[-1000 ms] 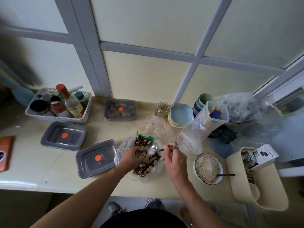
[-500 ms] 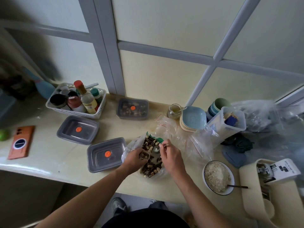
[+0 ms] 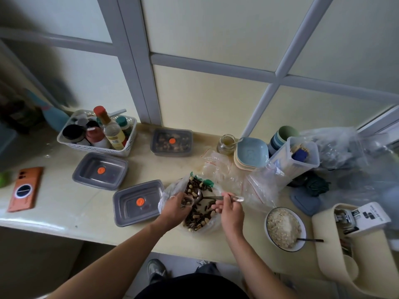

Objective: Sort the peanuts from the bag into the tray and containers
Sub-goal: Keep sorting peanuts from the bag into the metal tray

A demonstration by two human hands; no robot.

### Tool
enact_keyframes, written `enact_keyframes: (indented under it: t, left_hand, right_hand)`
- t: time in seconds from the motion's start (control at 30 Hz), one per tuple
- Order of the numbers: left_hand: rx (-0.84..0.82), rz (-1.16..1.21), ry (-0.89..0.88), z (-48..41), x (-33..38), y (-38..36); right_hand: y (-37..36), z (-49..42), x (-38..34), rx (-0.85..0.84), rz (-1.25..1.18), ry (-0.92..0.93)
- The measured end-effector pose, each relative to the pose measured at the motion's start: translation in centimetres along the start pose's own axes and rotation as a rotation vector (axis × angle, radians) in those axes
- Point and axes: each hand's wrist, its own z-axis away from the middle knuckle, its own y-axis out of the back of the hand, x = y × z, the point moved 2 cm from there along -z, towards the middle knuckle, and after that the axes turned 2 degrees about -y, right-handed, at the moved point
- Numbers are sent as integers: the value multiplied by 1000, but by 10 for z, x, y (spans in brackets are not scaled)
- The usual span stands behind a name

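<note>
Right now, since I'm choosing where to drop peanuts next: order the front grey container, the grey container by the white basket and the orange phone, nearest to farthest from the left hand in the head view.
1. Front grey container, right beside the left hand, on its left.
2. Second grey container, farther left and back.
3. Orange phone, far left.

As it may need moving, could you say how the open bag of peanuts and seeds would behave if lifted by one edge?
The bag looks thin and crumpled, so it would probably sag, not hold shape. Its mouth lies wide open over loose peanuts and seeds, so tilting would likely spill some.
</note>
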Motion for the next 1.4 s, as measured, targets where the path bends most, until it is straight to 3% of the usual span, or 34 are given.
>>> enact_keyframes:
  t: [0.13,0.3,0.5,0.7,0.87,1.0,1.17,1.4]
  left_hand:
    - [24,-38,0,1,1,-3]
    - [9,-18,19,4,6,-2]
    - [-35,-10,28,-4,16,-1]
    - [-45,206,40,-14,29,-1]
    - [-43,270,22,-16,37,0]
    - [-74,226,-28,-19,32,1]
    - [-116,280,-64,-19,33,-2]
    - [-31,254,-71,-19,45,0]
  right_hand:
    - [8,-3,16,48,-372,-255]
    - [21,2,15,108,-383,-243]
    - [38,15,-21,230,-171,-31]
    - [39,43,-59,206,86,331]
    - [37,59,-66,251,161,553]
    - [35,66,-67,170,236,684]
    - [27,76,-67,36,496,964]
    - [21,79,-62,19,633,1058]
